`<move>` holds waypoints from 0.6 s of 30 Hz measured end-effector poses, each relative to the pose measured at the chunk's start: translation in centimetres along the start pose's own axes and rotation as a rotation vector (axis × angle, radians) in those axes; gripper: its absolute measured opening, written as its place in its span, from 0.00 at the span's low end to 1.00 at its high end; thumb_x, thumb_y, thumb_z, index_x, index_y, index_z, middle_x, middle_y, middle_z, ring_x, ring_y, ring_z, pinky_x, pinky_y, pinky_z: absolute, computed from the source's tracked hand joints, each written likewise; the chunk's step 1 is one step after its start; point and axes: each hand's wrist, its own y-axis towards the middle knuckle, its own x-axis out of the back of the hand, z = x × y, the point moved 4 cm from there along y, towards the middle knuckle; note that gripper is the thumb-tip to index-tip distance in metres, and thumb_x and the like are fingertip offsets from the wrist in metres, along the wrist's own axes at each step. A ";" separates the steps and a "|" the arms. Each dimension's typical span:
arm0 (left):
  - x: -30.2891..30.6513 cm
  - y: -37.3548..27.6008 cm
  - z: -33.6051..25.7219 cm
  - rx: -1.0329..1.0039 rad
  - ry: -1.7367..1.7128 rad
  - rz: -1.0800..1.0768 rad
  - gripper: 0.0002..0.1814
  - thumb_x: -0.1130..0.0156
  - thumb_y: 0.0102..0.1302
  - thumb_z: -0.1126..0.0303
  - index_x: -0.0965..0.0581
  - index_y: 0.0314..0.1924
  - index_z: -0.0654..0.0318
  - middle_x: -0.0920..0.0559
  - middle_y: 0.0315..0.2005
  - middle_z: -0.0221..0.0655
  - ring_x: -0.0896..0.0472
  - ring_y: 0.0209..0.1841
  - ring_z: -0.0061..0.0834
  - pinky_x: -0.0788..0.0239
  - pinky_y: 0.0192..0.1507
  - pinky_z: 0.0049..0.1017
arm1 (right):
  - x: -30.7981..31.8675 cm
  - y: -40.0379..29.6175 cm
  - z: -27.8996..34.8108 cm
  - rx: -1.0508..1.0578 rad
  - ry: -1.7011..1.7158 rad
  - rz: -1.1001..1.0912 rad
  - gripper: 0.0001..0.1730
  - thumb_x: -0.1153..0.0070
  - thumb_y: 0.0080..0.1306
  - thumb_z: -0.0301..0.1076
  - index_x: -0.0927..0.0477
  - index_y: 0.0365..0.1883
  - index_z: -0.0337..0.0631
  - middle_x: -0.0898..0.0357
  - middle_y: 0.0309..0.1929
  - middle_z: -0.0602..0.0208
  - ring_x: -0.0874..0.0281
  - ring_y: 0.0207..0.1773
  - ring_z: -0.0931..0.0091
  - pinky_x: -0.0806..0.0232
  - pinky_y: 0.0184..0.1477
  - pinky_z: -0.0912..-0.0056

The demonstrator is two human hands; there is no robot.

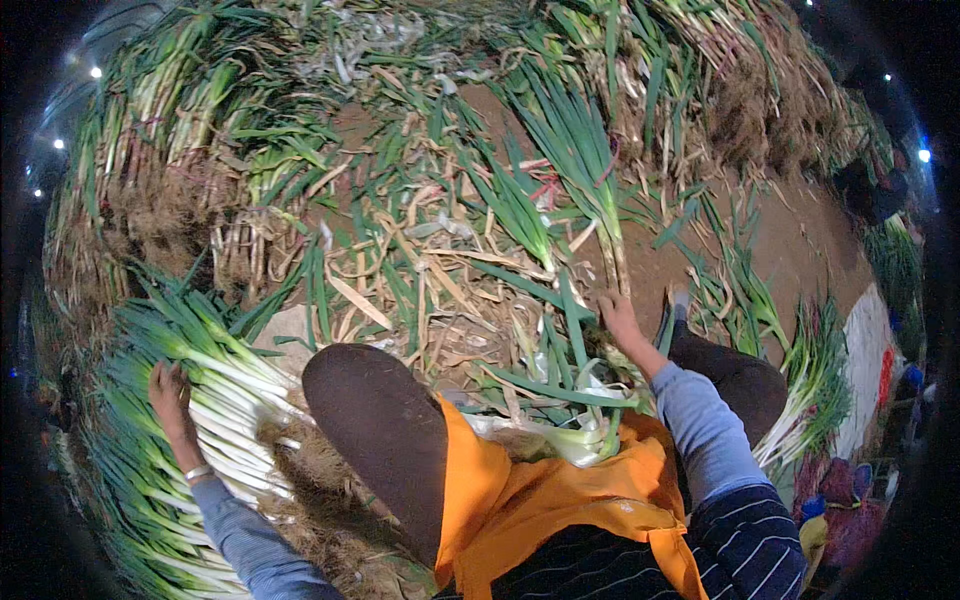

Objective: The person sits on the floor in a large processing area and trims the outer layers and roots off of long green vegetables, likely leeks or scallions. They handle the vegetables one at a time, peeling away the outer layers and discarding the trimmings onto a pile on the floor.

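At the left, my left hand (171,401) rests on a heap of cleaned spring onions (232,427) with white stalks and brown roots, near where the stalks turn green. Whether its fingers grip any stalk cannot be told. My right hand (621,322) is beyond my right knee, its fingers bent by the root end of a long-leaved onion plant (609,225) lying on the soil; a hold on it cannot be made out. Loose leaves and peelings (570,405) lie between my legs, beside an orange cloth (540,510) over my lap.
Unpeeled onion bundles with matted roots lie at the upper left (165,172) and upper right (750,97). Dry and green leaf scraps (435,277) cover the middle ground. A smaller bunch of spring onions (806,390) lies right of my right knee, near a pale sheet (862,367).
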 end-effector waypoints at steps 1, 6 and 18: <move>-5.3 -1.4 -2.4 -0.116 0.057 0.152 0.27 0.42 0.69 0.60 0.34 0.64 0.63 0.21 0.49 0.36 0.22 0.47 0.25 0.29 0.51 0.24 | 0.1 0.8 -1.5 -0.110 0.058 0.024 0.17 0.54 0.70 0.39 0.20 0.41 0.33 0.22 0.28 0.54 0.23 0.32 0.64 0.33 0.38 0.61; -34.6 -12.1 -12.4 -0.485 0.412 0.555 0.15 0.47 0.71 0.70 0.26 0.55 0.68 0.19 0.47 0.40 0.21 0.48 0.29 0.30 0.50 0.28 | -0.8 3.0 -10.7 -0.304 0.034 -0.052 0.17 0.52 0.68 0.40 0.21 0.42 0.34 0.19 0.36 0.47 0.21 0.41 0.56 0.31 0.45 0.56; -48.3 -21.8 -4.6 -0.516 0.710 1.454 0.22 0.42 0.66 0.65 0.30 0.59 0.63 0.23 0.45 0.51 0.25 0.49 0.54 0.31 0.49 0.42 | -14.5 -18.9 -19.1 0.527 -0.458 1.277 0.16 0.45 0.63 0.40 0.22 0.40 0.37 0.23 0.40 0.50 0.24 0.44 0.61 0.31 0.45 0.56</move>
